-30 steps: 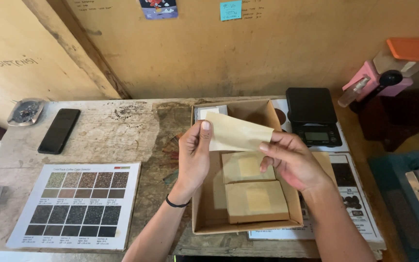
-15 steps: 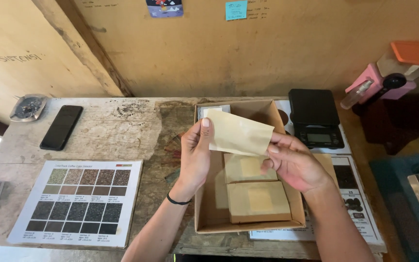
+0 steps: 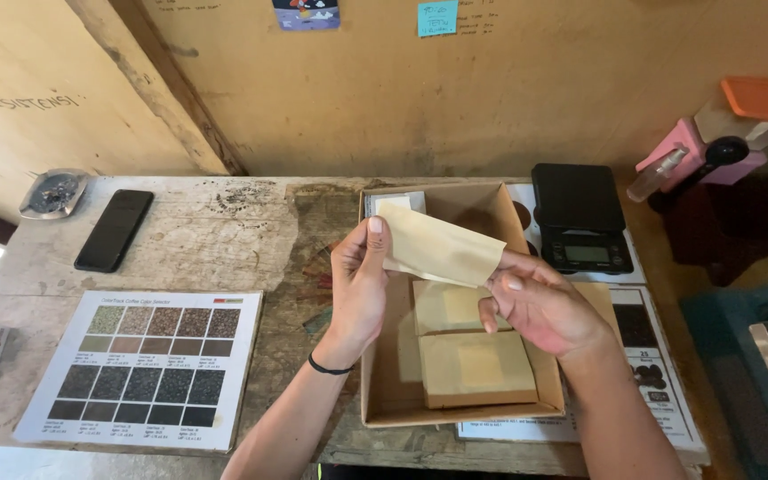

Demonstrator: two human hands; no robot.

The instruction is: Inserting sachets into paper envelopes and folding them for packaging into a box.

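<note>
Both hands pinch one flat tan paper pouch [image 3: 442,246] above the open cardboard box [image 3: 375,356] on the desk [image 3: 215,240]. Left hand [image 3: 359,284] is closed on its left edge, thumb up along the side; right hand [image 3: 540,307] grips the right end with curled fingers. Pouch looks light, thin, floppy, easily creased, so edges are the place to hold it. More pouches [image 3: 477,366] lie stacked in the box below.
</note>
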